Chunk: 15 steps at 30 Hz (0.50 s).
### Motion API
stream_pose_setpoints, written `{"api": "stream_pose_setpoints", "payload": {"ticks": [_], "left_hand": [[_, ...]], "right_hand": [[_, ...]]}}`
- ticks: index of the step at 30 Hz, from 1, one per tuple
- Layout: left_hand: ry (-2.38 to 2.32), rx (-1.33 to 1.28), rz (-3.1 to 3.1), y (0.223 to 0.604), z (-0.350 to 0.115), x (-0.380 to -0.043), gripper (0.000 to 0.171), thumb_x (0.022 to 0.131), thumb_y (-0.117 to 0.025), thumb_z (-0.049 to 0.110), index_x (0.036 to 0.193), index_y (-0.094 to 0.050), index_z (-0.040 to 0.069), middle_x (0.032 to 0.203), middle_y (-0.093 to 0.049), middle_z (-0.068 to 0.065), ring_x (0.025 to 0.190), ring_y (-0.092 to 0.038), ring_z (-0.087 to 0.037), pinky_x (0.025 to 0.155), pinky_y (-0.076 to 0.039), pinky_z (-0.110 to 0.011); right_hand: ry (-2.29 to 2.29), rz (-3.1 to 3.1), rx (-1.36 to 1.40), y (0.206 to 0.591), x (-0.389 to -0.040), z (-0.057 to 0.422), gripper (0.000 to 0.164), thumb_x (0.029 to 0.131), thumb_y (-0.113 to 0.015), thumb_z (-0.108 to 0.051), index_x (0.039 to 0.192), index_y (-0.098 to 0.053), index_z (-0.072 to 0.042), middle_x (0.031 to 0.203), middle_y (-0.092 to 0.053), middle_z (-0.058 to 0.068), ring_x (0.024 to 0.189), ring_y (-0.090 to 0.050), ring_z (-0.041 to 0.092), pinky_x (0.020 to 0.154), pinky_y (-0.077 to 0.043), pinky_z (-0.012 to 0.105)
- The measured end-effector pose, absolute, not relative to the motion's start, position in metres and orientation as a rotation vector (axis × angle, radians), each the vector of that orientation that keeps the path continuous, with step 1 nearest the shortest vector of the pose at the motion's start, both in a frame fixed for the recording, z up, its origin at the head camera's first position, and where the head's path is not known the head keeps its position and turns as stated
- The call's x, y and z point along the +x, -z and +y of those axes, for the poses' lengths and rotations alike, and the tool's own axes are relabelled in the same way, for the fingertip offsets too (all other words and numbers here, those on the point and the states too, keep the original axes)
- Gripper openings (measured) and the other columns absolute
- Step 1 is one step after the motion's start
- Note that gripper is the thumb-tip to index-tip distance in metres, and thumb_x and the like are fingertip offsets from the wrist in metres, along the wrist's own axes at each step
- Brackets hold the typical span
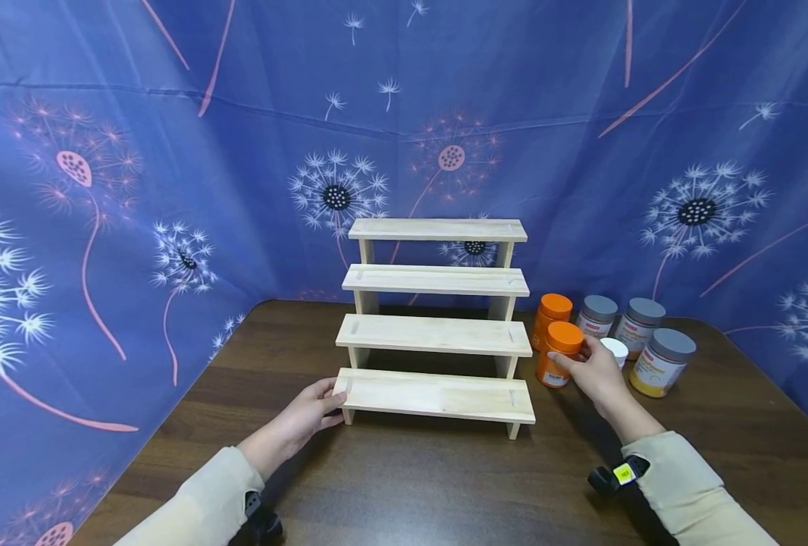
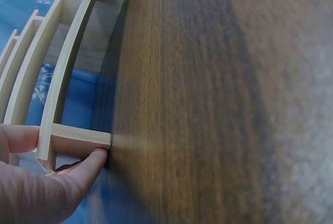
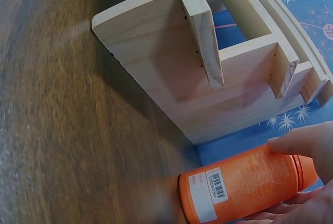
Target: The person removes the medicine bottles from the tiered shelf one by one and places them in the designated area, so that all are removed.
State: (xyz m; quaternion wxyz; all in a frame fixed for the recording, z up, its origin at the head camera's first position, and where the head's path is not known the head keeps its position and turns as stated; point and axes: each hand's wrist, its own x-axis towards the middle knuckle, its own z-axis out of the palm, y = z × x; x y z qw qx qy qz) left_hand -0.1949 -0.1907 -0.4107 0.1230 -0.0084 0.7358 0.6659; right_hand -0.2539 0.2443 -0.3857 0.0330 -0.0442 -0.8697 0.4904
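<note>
A pale wooden stepped rack (image 1: 434,334) stands on the dark table. At the left end of its lowest step, my left hand (image 1: 305,415) grips the board, thumb on top and fingers against the leg below, as the left wrist view shows (image 2: 47,187). To the rack's right, my right hand (image 1: 596,371) holds an orange bottle (image 1: 559,362) between thumb and fingers. In the right wrist view that bottle (image 3: 244,185) is upright beside the rack's side panel, its base at or close to the tabletop. Just behind stands another orange bottle (image 1: 552,307).
Several grey-lidded jars (image 1: 662,364) cluster at the right, with a white-capped container (image 1: 615,350) partly hidden by my right hand. A blue dandelion-print cloth (image 1: 240,152) hangs behind the wooden table (image 1: 404,485). All the rack's steps are bare.
</note>
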Motion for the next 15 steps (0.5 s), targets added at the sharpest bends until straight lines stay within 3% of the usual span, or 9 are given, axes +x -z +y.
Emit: {"api": "stream_pose_setpoints", "payload": {"ticks": [5,11,15], "left_hand": [[-1.946,0.004,2.135,0.406,-0.194,-0.196,0.053,0.101,-0.043,0.006,0.145,-0.022,-0.013,0.145,-0.038,-0.033,0.125,-0.051,-0.031,0.11,-0.038,-0.055],[-1.952,0.087,2.153,0.395,-0.2,-0.201,0.061,0.101,-0.043,0.007,0.15,-0.01,-0.011,0.158,-0.013,-0.029,0.145,-0.02,-0.038,0.119,-0.023,-0.052],[-1.855,0.132,2.29,0.385,-0.201,-0.201,0.062,0.103,-0.042,0.014,0.152,-0.01,-0.007,0.159,-0.014,-0.026,0.147,-0.013,-0.037,0.121,-0.012,-0.053]], "right_hand": [[-1.52,-2.665,-0.106,0.385,-0.254,0.244,0.08,0.094,-0.063,-0.027,0.15,-0.016,0.008,0.149,-0.029,0.035,0.135,-0.033,0.049,0.111,-0.034,0.059],[-1.476,-2.613,-0.004,0.382,-0.253,0.244,0.08,0.094,-0.064,-0.031,0.148,-0.021,0.009,0.147,-0.033,0.034,0.133,-0.037,0.049,0.111,-0.034,0.059],[-1.391,-2.636,0.037,0.378,-0.253,0.246,0.084,0.094,-0.062,-0.04,0.149,-0.02,0.009,0.148,-0.033,0.035,0.131,-0.038,0.049,0.11,-0.034,0.061]]}}
